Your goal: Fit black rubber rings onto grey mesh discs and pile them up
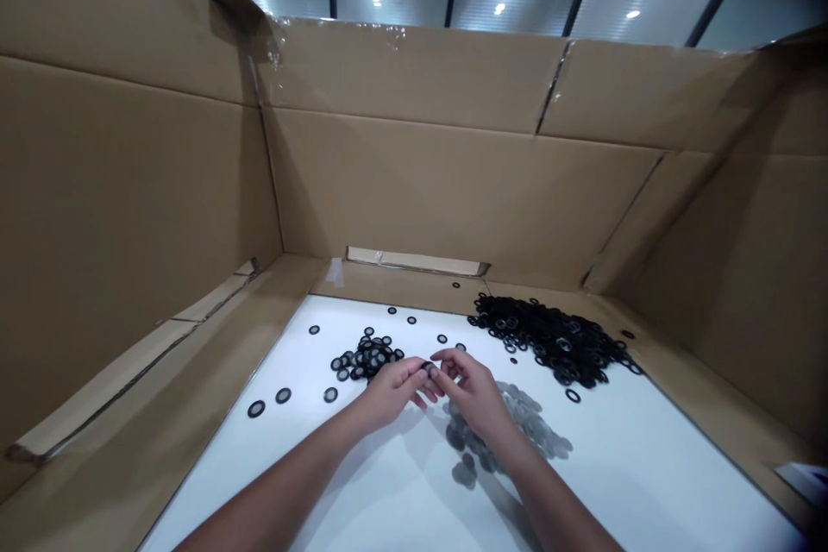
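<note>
Over the middle of the white board, my left hand (pixel 390 390) and my right hand (pixel 477 397) meet at the fingertips. Both pinch one small black ring (pixel 428 366); whether a grey disc sits inside it is too small to tell. Beyond my left hand lies a heap of black rings with grey centres (pixel 362 356). Thin grey round discs (pixel 531 421) are spread beneath and to the right of my right hand, which hides part of them. A large heap of black rings (pixel 549 335) lies farther off at the right.
Tall cardboard walls (pixel 414 181) surround the white board (pixel 362 483) at the back and sides. Several grey-centred rings lie scattered singly, one such ring (pixel 257 408) at the left. Stray black rings, including a loose ring (pixel 573 396), lie around the right heap.
</note>
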### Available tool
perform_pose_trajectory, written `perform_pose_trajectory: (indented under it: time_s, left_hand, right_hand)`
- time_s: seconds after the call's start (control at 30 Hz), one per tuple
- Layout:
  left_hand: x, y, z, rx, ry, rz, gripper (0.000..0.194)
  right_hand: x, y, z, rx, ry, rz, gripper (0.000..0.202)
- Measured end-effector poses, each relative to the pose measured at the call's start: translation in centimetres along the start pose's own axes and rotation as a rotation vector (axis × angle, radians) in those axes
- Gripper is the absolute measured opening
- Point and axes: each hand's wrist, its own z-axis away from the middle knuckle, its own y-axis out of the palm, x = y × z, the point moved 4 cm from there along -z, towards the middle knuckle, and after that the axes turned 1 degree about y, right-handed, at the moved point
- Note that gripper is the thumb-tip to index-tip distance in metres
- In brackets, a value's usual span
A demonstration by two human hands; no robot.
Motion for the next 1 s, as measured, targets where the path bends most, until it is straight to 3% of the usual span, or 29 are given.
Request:
perform_pose_trajectory:
  time_s: [0.1, 0.23, 0.43, 0.77, 1.0]
  left_hand:
    - [0.3, -0.2, -0.1, -0.054, -0.008, 0.037, 0.04]
    - [0.7, -1.0, -0.2, -0.148, -0.009, 0.061, 0.037]
    - [0.3, -1.3, -0.1, -0.117, -0.005, 0.096, 0.032]
    - [-0.2, -1.0, 0.1, -0.132, 0.044, 0.026, 0.031]
    - [-0.9, -0.8, 0.6, -0.174, 0.123, -0.082, 0.026]
  right_hand:
    - [0.0, 0.1, -0.1, 0.018, -0.025, -0.019, 0.013]
    - [-0.5, 0.6, -0.2, 0.063, 0.072, -0.221, 0.016]
    - [-0.4, 1.5, 0.0, 0.185, 0.2, -0.513, 0.025]
    - [-1.2, 1.8, 0.2, 0.162, 0.183, -0.436, 0.03]
    - [0.5, 0.3, 0.5, 0.228, 0.136, -0.354, 0.022]
